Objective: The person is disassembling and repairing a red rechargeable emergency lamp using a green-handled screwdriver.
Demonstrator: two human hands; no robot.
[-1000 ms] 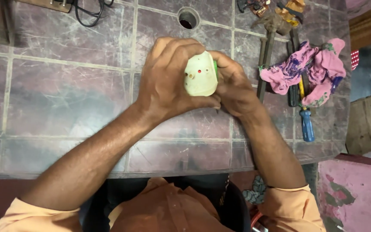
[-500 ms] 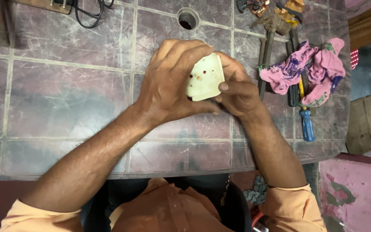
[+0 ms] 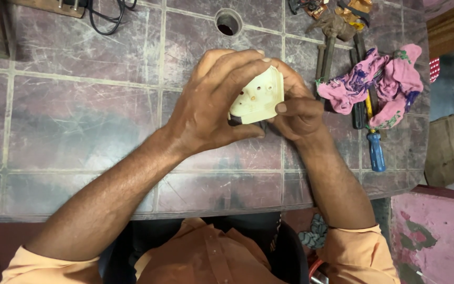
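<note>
socket plate point(image 3: 257, 97) | between left hand point(image 3: 211, 105) and right hand point(image 3: 298, 110) (both gripping)

Repair workshop, tiled bench point(image 3: 80, 115), pliers point(image 3: 326, 47), screwdriver point(image 3: 375, 147), rag point(image 3: 379, 84)

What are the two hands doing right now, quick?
Left hand: closed around a cream plastic socket plate.
Right hand: closed on the same plate from the other side.

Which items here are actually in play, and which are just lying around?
In play:
- cream socket plate, gripped between both hands
- left hand
- right hand

Lying about:
- pink cloth
- blue-handled screwdriver
- pliers
- black cable
- round hole in the tiled table
</note>
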